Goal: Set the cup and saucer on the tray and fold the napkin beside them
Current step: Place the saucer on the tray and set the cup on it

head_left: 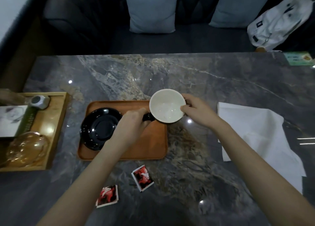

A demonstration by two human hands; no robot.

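A black saucer [100,127] lies on the left half of the orange-brown tray [150,145]. A cup [166,106], white inside and black outside, hovers over the tray's far right corner. My left hand [133,121] grips its black handle. My right hand [196,109] pinches the rim on the right side. A white napkin [255,133] lies unfolded and a little rumpled on the marble table, to the right of the tray.
A wooden tray [58,123] at the left holds a glass pot, a small timer and a box. Two red sachets [142,177] [107,196] lie near the front. A sofa with cushions [151,9] and a white backpack [279,23] sits behind the table.
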